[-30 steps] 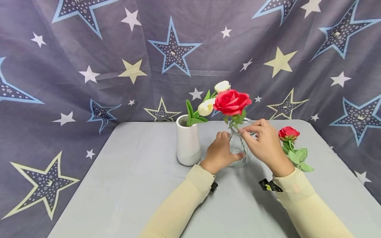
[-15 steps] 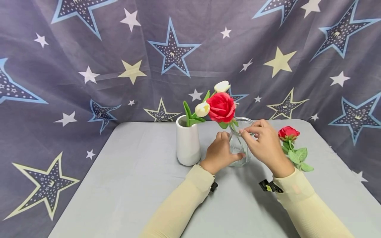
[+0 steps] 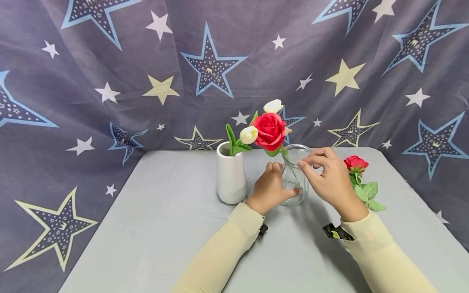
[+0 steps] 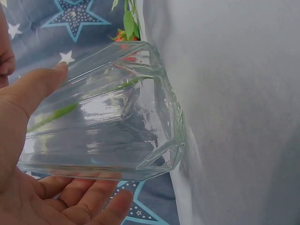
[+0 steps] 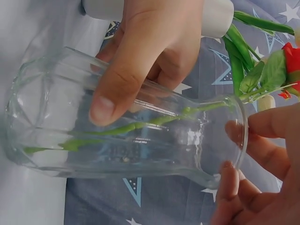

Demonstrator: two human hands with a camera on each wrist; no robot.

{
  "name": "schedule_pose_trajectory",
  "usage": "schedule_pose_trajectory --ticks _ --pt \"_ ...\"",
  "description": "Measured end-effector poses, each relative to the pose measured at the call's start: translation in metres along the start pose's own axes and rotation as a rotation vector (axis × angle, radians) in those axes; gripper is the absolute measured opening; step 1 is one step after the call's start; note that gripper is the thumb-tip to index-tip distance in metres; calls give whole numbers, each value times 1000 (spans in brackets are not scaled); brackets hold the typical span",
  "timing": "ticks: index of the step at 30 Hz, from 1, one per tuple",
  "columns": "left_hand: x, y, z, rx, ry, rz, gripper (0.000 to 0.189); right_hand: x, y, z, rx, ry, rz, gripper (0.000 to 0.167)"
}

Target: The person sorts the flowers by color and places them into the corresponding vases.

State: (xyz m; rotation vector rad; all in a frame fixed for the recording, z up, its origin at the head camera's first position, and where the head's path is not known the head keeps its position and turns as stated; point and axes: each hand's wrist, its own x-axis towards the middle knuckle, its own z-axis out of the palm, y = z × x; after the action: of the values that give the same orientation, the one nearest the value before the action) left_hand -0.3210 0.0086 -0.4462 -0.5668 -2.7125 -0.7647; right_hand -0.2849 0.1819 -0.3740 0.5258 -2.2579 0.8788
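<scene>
A clear glass vase (image 3: 296,179) stands on the table, its lower body gripped by my left hand (image 3: 272,189). In the left wrist view, thumb and fingers (image 4: 70,197) lie on opposite sides of the glass. A red rose (image 3: 270,131) leans left out of the vase mouth. Its green stem (image 5: 150,123) runs down inside the glass. My right hand (image 3: 327,177) is at the rim's right side. In the right wrist view, its thumb and finger are spread apart at the rim (image 5: 243,136), with the stem outside them; whether they press the glass is unclear.
Left of the glass vase stands a white vase (image 3: 231,175) with white tulips (image 3: 249,134). Another red rose (image 3: 356,163) with green leaves lies on the grey table (image 3: 165,228) at the right, partly behind my right hand. A star-patterned curtain (image 3: 128,81) hangs behind.
The rose has tipped left, its bloom now overlapping the tulips. My right hand has shifted slightly right, away from the stem. The left hand has stayed on the glass vase.
</scene>
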Motion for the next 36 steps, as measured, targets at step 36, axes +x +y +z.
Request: schedule_pose_trajectory --ticks 36 --pt "-3 3 -1 -8 22 11 80 -27 9 -35 -40 48 2 10"
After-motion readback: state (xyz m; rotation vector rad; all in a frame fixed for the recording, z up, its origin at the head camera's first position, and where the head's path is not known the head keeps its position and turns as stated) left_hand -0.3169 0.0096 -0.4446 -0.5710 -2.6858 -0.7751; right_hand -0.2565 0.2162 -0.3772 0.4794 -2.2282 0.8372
